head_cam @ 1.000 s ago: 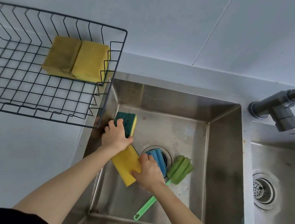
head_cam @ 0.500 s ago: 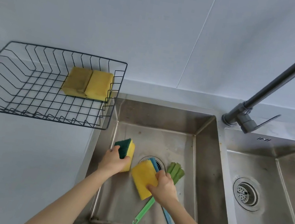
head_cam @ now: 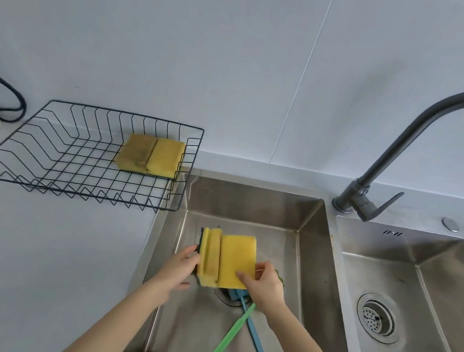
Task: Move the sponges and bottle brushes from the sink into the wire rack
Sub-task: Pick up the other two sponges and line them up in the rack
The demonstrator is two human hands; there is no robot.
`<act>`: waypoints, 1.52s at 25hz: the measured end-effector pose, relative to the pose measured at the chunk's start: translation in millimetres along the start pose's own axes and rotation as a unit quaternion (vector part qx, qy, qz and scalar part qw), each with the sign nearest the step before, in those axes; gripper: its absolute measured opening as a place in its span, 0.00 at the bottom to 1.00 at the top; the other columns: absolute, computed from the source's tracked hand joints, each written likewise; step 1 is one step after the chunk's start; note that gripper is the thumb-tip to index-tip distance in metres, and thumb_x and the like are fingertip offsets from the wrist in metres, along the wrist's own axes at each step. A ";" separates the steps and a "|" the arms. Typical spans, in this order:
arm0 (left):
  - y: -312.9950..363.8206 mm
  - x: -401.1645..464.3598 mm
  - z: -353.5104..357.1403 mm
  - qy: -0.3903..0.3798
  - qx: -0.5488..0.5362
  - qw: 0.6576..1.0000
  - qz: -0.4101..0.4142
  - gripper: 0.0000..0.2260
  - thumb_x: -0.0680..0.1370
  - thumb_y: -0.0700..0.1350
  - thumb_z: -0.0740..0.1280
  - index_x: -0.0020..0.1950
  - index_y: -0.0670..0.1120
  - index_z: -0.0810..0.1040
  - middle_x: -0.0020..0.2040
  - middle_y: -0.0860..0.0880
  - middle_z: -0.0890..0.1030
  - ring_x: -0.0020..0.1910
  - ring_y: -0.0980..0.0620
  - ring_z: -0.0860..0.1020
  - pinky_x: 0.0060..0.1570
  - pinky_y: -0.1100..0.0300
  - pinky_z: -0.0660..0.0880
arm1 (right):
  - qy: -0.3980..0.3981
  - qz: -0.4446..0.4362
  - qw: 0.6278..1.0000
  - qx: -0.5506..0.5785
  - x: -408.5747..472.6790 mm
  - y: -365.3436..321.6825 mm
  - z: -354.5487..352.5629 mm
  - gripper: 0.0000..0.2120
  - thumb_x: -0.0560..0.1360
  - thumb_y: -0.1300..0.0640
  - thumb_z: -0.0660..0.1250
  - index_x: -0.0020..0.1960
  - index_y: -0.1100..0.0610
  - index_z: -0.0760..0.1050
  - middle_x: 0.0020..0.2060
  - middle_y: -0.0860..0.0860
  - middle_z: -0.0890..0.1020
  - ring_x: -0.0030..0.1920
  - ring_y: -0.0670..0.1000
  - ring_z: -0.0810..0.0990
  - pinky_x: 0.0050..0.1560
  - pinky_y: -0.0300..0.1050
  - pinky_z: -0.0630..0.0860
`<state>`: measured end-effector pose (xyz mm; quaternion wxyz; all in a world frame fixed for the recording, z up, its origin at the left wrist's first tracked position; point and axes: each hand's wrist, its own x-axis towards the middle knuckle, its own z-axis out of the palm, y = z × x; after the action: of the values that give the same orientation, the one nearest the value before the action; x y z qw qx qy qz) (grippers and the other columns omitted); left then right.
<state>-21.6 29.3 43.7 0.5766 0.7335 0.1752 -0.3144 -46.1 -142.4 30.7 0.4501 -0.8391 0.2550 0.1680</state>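
I hold two yellow sponges pressed together above the left basin of the stainless steel double sink [head_cam: 309,250], at the centre of the frame. My left hand [head_cam: 178,271] grips the yellow sponge with the dark green scouring back [head_cam: 209,256] from its left side, fingers wrapped round the green edge. My right hand [head_cam: 266,286] clasps the plain-faced yellow sponge [head_cam: 237,258] from the right, thumb lying across its lower front. The two sponges touch face to face and stand nearly upright.

Below them in the basin lie the green plastic bottle brush [head_cam: 232,331] and the blue plastic bottle brush [head_cam: 257,346], their long handles crossing near the drain and running toward the lower edge of the frame; the heads are mostly hidden behind my hands.

On the pale grey worktop [head_cam: 28,249] at the left of the frame sits the black wire rack [head_cam: 72,167], with two more yellow sponges [head_cam: 151,155] side by side in its far right corner. A dark grey curved tap [head_cam: 398,148] rises at the right.
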 end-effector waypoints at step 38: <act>34.2 -60.4 -117.1 0.124 -0.126 0.958 0.226 0.13 0.76 0.41 0.62 0.61 0.45 0.71 0.57 0.44 0.76 0.52 0.49 0.78 0.42 0.69 0.76 | 0.038 -0.139 0.979 0.145 -29.6 -107.0 0.2 0.21 0.73 0.51 0.68 0.60 0.61 0.72 0.47 0.53 0.78 0.46 0.52 0.79 0.54 0.47 0.78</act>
<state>-14.8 138.2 125.0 0.6940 0.7086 0.1132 -0.0582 -8.2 -84.3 117.4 0.5759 -0.7980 0.1744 0.0329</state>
